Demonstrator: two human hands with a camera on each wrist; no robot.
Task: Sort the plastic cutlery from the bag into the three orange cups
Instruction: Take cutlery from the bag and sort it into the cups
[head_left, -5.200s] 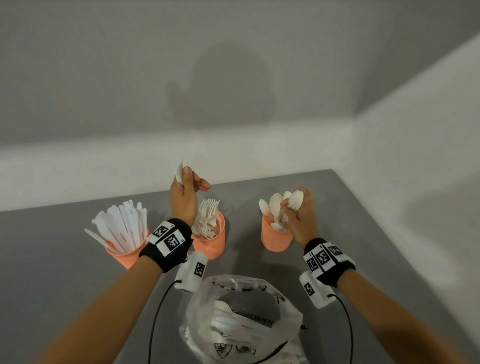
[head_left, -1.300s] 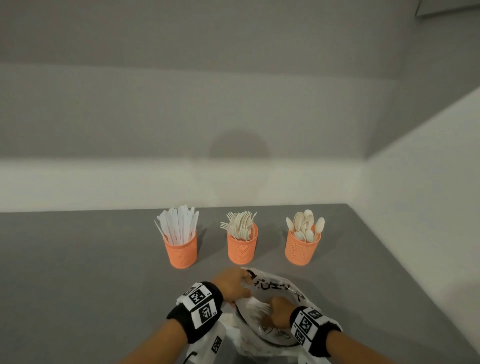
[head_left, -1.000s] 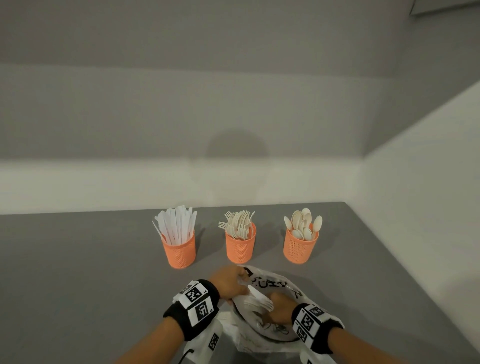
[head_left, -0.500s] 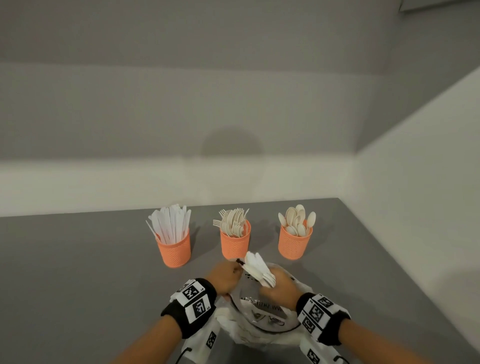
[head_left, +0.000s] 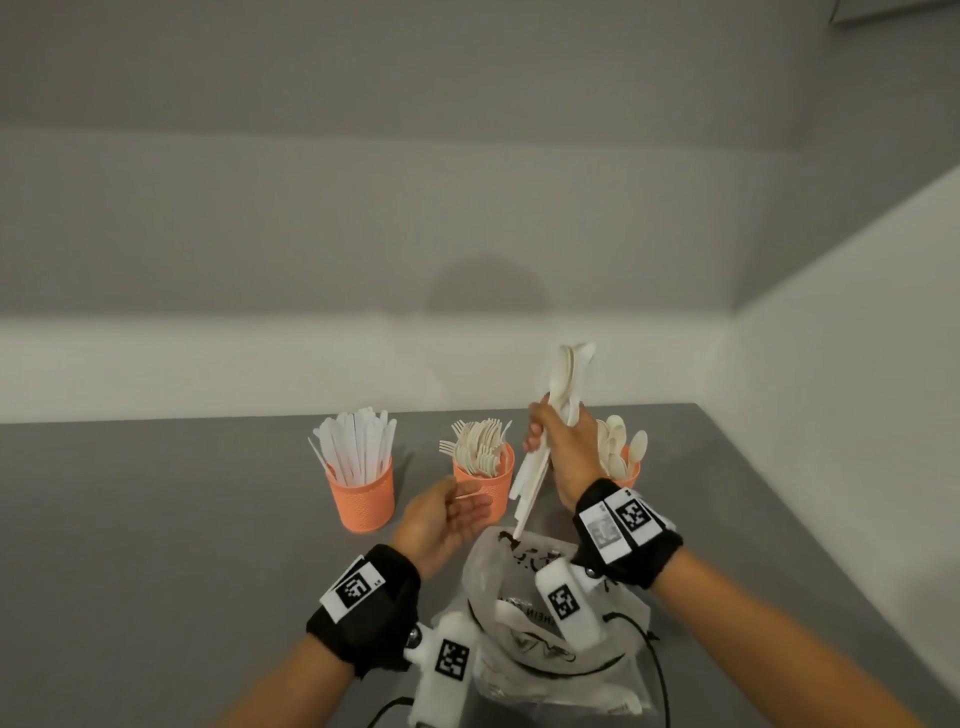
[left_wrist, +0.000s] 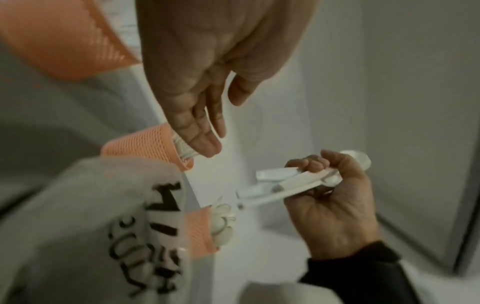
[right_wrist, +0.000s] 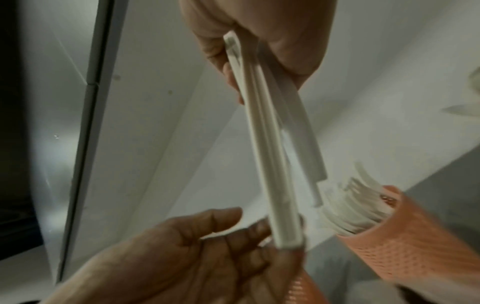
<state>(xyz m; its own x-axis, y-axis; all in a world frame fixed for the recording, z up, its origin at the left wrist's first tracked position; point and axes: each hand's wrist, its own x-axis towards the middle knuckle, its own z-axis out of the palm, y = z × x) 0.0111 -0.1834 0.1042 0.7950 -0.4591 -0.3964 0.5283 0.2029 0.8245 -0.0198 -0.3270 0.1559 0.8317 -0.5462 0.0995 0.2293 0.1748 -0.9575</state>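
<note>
Gripping: my right hand (head_left: 563, 452) is curled round a bundle of white plastic cutlery (head_left: 550, 441), raised above the bag (head_left: 550, 613), spoon bowls at the top, handle ends slanting down toward the bag's mouth.
Left hand: my left hand (head_left: 441, 519) hangs palm up with fingers straight and relaxed, holding nothing, just beside the lower ends of the bundle.
Cups: three orange cups stand in a row on the grey table (head_left: 156, 545), beyond my hands. The knife cup (head_left: 363, 499) is on the left, the fork cup (head_left: 485, 480) in the middle, the spoon cup (head_left: 626, 470) on the right.
Edges: the table's right edge runs along a white wall (head_left: 857, 389), near the spoon cup. Its far edge meets the back wall, close behind the cups.
Open room: bare grey tabletop spreads wide to the left of the knife cup, with narrower strips between the cups.
Hidden: my right hand and wrist cover most of the spoon cup. My left fingers overlap the fork cup's lower front.
Cut off: the bag's near end runs out of the head view at the bottom.
Hard to make out: how many pieces are in the bundle, and of which kinds, I cannot tell. Both wrist views are blurred, and the bag's black printing is unreadable.
</note>
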